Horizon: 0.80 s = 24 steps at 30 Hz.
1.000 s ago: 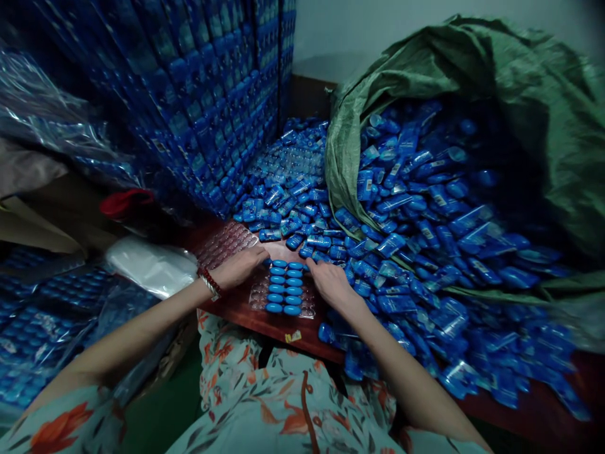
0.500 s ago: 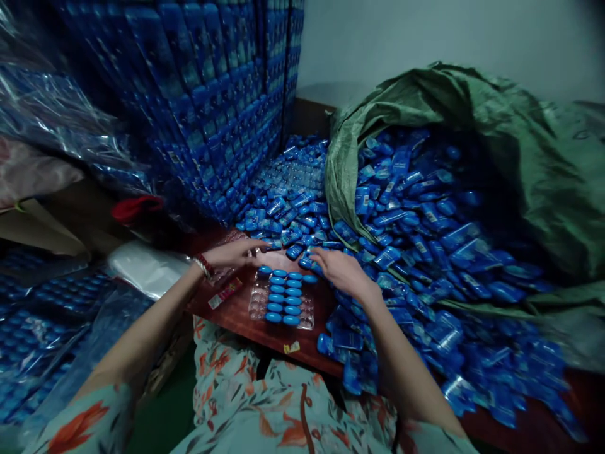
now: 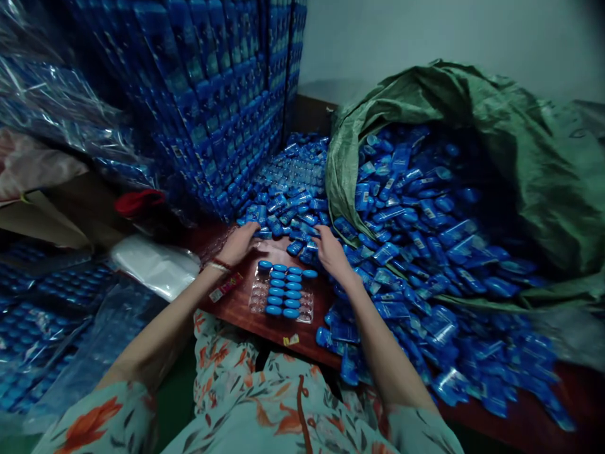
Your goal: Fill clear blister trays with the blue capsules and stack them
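Observation:
A clear plastic tray lies on the dark red table, with blue capped items standing in its middle columns and one at each side of the far row. Beyond it, my left hand is closed at the left edge of a heap of blue packets; what its fingertips hold is too small to name. My right hand reaches into the same heap on the right, fingers bent together against blue packets. Whether it grips one cannot be made out.
A green woven sack spills blue packets at the right. Tall stacks of blue packs rise at the back left. Clear plastic bags, a red item and a small yellow label lie nearby.
Both hands have moved farther from me, the left one away from the tray's far left corner and the right one deeper into the heap. Their fingers have drawn together.

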Available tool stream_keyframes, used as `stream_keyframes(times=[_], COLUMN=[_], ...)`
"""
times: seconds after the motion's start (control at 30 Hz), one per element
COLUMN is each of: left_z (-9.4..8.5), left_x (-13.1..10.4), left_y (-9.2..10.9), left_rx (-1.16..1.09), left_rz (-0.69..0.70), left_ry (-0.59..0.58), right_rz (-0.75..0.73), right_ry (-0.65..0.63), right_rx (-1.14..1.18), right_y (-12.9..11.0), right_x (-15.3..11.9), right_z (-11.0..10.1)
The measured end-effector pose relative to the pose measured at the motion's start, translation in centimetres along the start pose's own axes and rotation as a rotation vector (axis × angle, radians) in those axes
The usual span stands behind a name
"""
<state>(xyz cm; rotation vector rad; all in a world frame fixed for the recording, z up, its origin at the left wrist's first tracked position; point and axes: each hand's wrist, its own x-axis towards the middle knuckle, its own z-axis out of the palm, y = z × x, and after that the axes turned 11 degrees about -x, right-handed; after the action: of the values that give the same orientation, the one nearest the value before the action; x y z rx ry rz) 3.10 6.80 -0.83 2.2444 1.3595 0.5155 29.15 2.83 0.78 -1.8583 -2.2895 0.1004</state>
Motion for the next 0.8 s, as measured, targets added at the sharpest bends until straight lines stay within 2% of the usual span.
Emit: stream_keyframes(times=[0.07,0.13,0.2,0.27,0.37,0.47,0.53,0.63,0.73,0.8], left_z=[-1.4,-2.1,-1.8,-0.5,2.0,3.7,4.1,4.2,4.4,4.5], left_x=[-3.4,-6.7,-9.3,-10.7,-10.8,-9.7,-9.2,-9.2,-9.6,-9.7], left_y=[-0.5,-0.7,-0.5,0.0,0.9,1.4,1.4,1.0,0.5,0.3], left_rx=[-0.190,-0.282,-0.305,-0.329,-0.381,-0.372,-0.341,-0.275,-0.199,-0.171], left_rz=[0.068,0.084,0.062,0.018,-0.046,0.022,0.122,0.205,0.269,0.329], left_ry=[0.142,0.210,0.197,0.166,0.205,0.267,0.275,0.257,0.230,0.214], right_rz=[0.041,0.050,0.043,0.022,-0.009,-0.062,-0.142,-0.238,-0.248,-0.247], right_ry=[0.001,-0.051,-0.067,-0.019,0.080,0.112,0.093,0.099,0.141,0.124], right_rx=[0.180,0.326,0.382,0.375,0.305,0.191,0.144,0.211,0.310,0.315], right_y=[1.7,2.8,2.8,2.0,0.1,-1.1,-1.2,-0.7,0.0,0.2], right_x=[-3.8,-7.3,-9.8,-10.8,-10.6,-9.9,-9.7,-9.7,-9.9,-9.9], right_z=[-1.2,-1.8,-1.5,-0.4,1.6,2.7,2.8,3.1,3.8,4.1])
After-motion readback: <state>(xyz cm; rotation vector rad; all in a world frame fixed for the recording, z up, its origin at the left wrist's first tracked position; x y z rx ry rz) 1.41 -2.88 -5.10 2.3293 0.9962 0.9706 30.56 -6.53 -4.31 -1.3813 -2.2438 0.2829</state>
